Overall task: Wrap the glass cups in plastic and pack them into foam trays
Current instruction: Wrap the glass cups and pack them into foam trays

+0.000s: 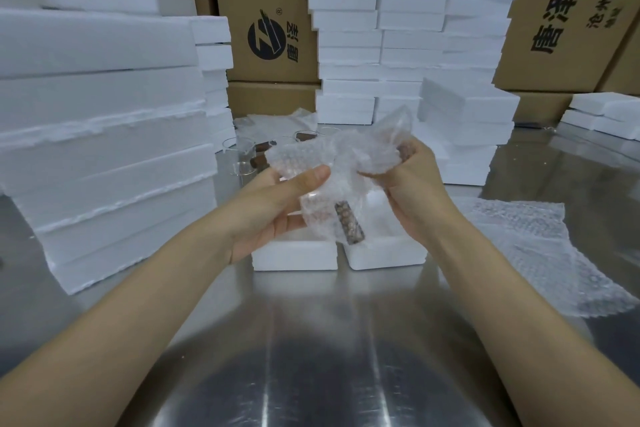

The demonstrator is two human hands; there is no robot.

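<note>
Both my hands hold a glass cup with a brown handle point(349, 224) inside a sheet of bubble wrap point(332, 163), above two white foam trays point(294, 255) point(388, 255) on the steel table. My left hand point(273, 204) grips the bundle from the left, thumb on top. My right hand point(412, 191) pinches the wrap's upper right part, where another brown piece point(405, 151) shows through. Bare glass cups point(242, 156) with brown handles stand behind the bundle.
Tall stacks of white foam trays stand at the left point(104, 135) and at the back point(412, 38), with cardboard boxes point(270, 10) behind them. Loose bubble wrap sheets point(533, 253) lie on the steel table point(329, 340) to the right.
</note>
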